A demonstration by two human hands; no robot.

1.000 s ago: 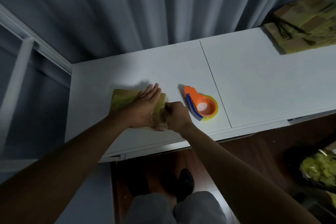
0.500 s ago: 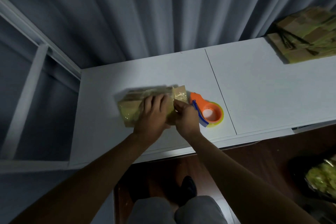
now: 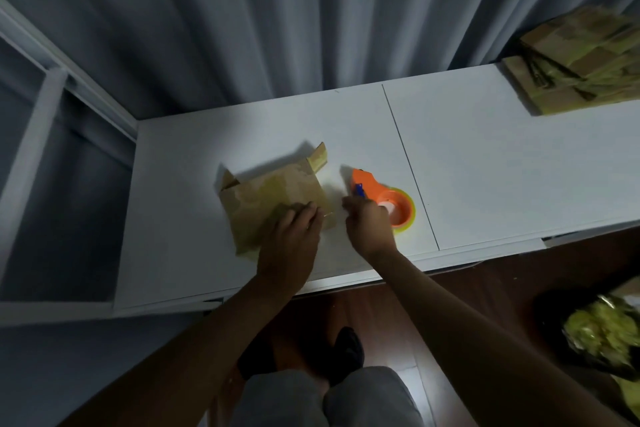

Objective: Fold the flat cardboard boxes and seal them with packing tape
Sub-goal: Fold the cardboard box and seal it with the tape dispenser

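Left grip (image 3: 294, 236) flat on box (image 3: 273, 198) | right grip (image 3: 369, 222) curled beside dispenser (image 3: 388, 201)

A white, flat-topped table (image 3: 485, 163) made of smooth board stands against the back of the room; a thin dark seam (image 3: 408, 163) runs across its top from back to front, dividing it into two panels. Behind it hang grey, heavily pleated fabric curtains (image 3: 277, 17), reaching down to the table's rear edge. To the left, a white-framed structure with a slanting rail and an upright bar (image 3: 34, 135) adjoins the table; what it belongs to cannot be determined. Below the table's front edge lies a dark reddish-brown wooden floor (image 3: 485, 288). Lighting is dim and cool, brightest on the tabletop, with shadows cast toward the back left.
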